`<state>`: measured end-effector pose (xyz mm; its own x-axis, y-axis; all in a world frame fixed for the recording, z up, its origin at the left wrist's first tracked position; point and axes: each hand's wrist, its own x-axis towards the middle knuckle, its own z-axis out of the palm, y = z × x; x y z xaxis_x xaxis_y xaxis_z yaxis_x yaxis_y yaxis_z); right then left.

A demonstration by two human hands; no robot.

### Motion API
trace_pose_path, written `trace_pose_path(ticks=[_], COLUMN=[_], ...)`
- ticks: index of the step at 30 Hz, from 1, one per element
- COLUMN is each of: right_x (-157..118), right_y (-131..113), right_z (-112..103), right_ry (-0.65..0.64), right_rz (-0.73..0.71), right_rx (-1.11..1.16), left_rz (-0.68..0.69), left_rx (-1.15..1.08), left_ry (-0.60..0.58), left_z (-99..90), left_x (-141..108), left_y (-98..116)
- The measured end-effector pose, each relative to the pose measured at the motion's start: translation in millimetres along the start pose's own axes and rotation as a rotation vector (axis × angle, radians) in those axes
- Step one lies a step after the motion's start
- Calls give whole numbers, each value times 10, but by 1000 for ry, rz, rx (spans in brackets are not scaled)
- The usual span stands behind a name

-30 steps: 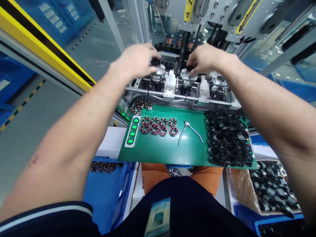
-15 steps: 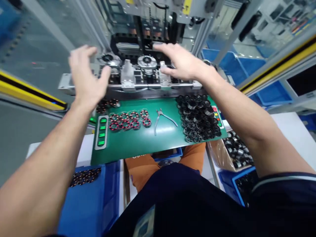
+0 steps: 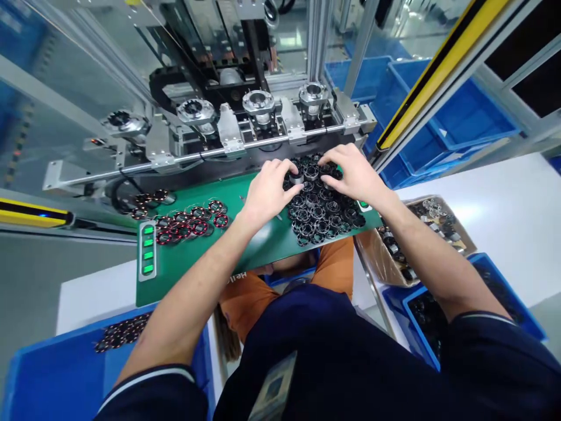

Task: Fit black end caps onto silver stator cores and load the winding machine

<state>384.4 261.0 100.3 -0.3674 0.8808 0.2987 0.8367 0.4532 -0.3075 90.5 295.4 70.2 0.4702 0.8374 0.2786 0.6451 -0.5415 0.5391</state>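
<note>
At the far side of a pile of black ring-shaped motor cores (image 3: 313,225), my left hand (image 3: 270,188) pinches one black and silver core (image 3: 297,178) between thumb and fingers. My right hand (image 3: 353,175) is at the pile's upper right, its thumb and fingers curled round another black core, partly hidden by the fingers. Left on the green work mat (image 3: 258,248) lie several copper-wound rings (image 3: 199,228), some with red windings. A pair of pliers (image 3: 279,217) lies mostly hidden behind my left hand.
Beyond the mat runs a machine rail with several round metal holders (image 3: 258,102). Green-lit buttons (image 3: 148,255) sit at the mat's left end. A box of metal parts (image 3: 462,231) and a blue bin (image 3: 532,324) stand right; another blue bin (image 3: 26,374) is left. Yellow-striped posts (image 3: 35,211) flank the station.
Both hands have come down from the machine's holders to the pile of black cores and closed on cores there. The left hand has crossed rightwards over the mat. The view has shifted right.
</note>
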Motion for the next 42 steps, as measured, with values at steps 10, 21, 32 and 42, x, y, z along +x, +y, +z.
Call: trace_pose_path(ticks=[10,21,32,42], right_x=[350,-708,-558,-637], right_y=[-196,-1877,-2164,-2264], right_z=[28,46,1575,1498], right_ry=[-133,271,-111,-44], right_rz=[-43,6,183,213], right_rx=[-111,706,663,617], left_rz=[-65,-201,-586,-543], left_rx=[-198,-837,-183,-350], left_ry=[61,323,430,410], left_z=[4,-856,-589,-444], left_x=[-16,-1606,-2688,-2838], left_y=[104,285,-428,-492])
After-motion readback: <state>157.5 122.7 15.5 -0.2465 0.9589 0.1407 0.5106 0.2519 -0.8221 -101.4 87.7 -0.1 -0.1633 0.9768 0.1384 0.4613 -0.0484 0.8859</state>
